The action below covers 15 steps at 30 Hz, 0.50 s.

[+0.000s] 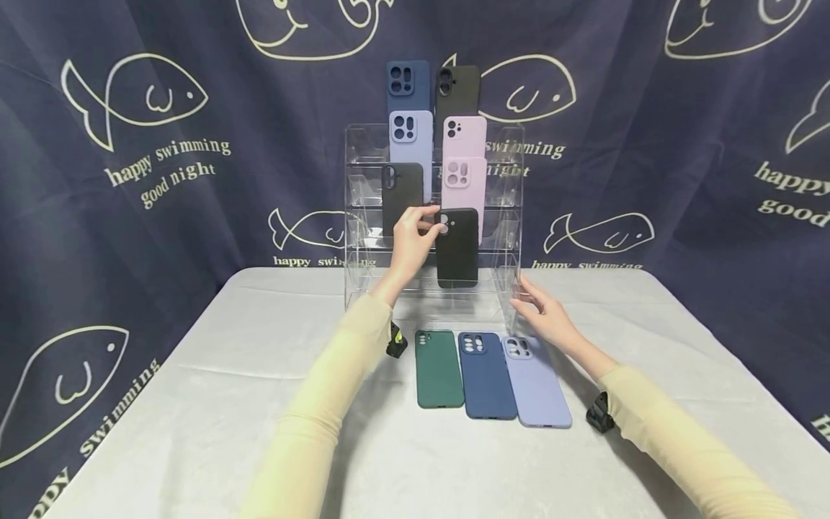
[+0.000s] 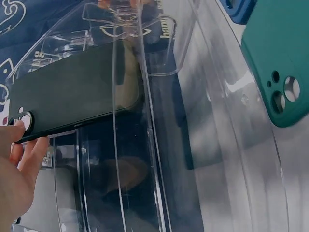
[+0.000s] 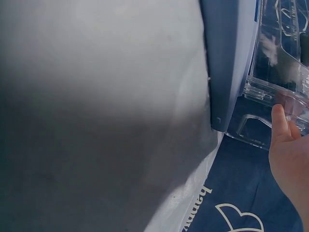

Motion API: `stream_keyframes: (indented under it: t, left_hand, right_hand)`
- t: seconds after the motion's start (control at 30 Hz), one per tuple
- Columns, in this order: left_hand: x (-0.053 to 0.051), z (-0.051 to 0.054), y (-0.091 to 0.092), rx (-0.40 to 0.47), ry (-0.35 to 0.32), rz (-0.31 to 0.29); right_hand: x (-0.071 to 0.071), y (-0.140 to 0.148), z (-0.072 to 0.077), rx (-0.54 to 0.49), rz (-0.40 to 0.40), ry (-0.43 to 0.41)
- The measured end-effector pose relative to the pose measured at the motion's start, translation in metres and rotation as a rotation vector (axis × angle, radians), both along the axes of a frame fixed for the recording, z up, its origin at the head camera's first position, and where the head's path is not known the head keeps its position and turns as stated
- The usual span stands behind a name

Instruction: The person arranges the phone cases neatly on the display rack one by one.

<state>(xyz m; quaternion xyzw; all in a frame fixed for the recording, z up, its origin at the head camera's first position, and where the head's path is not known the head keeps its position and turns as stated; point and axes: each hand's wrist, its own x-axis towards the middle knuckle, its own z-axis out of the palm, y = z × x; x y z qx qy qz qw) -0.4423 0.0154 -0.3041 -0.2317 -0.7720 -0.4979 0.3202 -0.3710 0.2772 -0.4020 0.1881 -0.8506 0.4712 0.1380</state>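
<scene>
My left hand (image 1: 415, 241) pinches a black phone case (image 1: 457, 252) by its upper left corner, beside the camera cutout. This case stands upright in a low tier of a clear acrylic display stand (image 1: 447, 306); in the left wrist view the black case (image 2: 72, 84) has its lower end behind a clear front lip. At the stand's right side, my right hand (image 1: 547, 313) touches the panel with thumb and fingers apart. Seen from the right wrist, that hand (image 3: 289, 159) lies against the clear plastic; some fingers are hidden.
Higher tiers hold dark blue (image 1: 410, 86), black (image 1: 457, 94), light blue (image 1: 411, 151), pink (image 1: 464, 137) and other cases. Before the stand lie a green case (image 1: 439, 371), a dark blue case (image 1: 486, 382) and a light blue case (image 1: 540, 389). Behind hangs a fish-print curtain (image 1: 194, 274).
</scene>
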Motion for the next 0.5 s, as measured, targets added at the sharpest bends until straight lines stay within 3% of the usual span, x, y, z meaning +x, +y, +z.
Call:
stream_keyframes:
  t: [0.33,0.5]
  left_hand:
    - [0.005,-0.005,-0.012,-0.008,-0.075,-0.038]
    - [0.010,-0.011,-0.021,-0.040,-0.095,-0.031]
  right_hand:
    - [-0.002,0.000,-0.003,0.007,-0.012,-0.004]
    - [0.003,0.000,0.002,0.028,-0.006,-0.019]
